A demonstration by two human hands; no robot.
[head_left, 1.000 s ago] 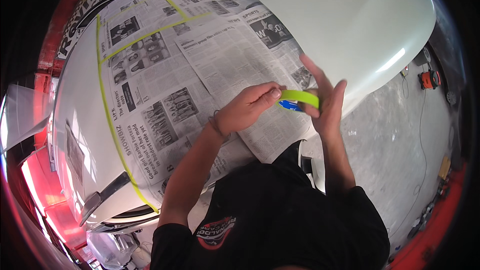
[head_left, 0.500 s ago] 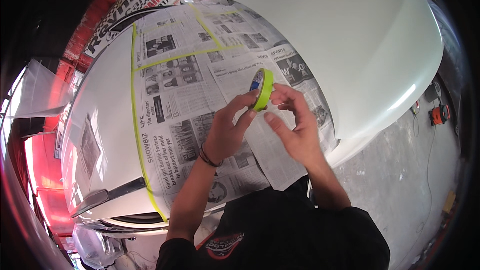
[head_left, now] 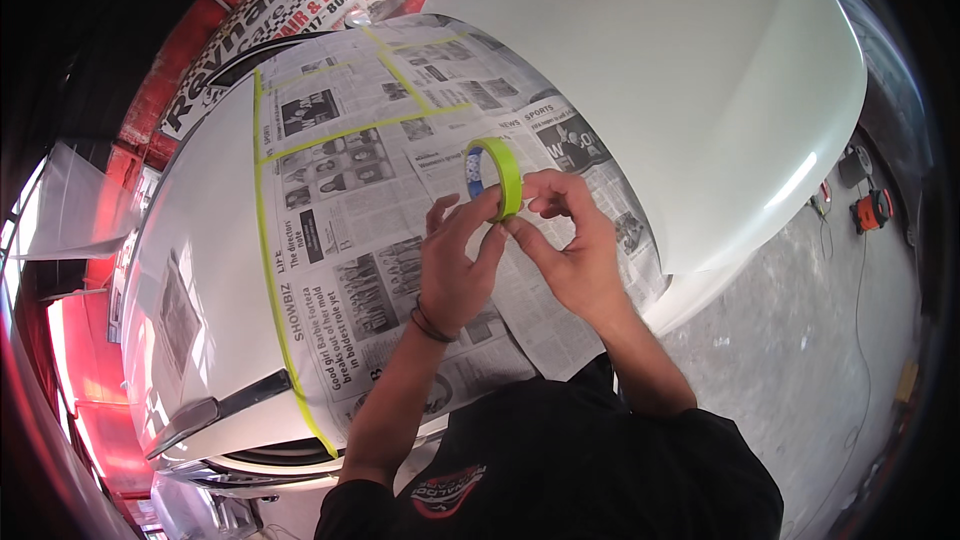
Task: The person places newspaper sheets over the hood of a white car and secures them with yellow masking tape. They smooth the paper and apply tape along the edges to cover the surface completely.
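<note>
A roll of bright yellow-green masking tape [head_left: 511, 176] stands on edge above a newspaper-covered car panel. My left hand [head_left: 458, 265] pinches its lower rim from the left, the index finger reaching into the ring and the thumb below. From the right, my right hand [head_left: 580, 252] closes on the same lower part of the roll, its thumb tip meeting the left thumb. Whether a tape end is lifted between the fingertips is too small to tell. Newspaper sheets [head_left: 375, 225] lie under both hands, with strips of the same tape [head_left: 268, 240] along their left edge and across their far part.
A pale car hood [head_left: 660, 70] curves away at the right. White bodywork with a dark trim piece [head_left: 225, 403] lies at the left. An orange-and-black machine [head_left: 872, 211] and a cable are on the concrete floor [head_left: 750, 370]. Clear plastic sheeting [head_left: 80, 205] hangs far left.
My right hand has come in from beside the roll and now grips its lower part. The roll has turned to show more of its ring, and has shifted slightly left.
</note>
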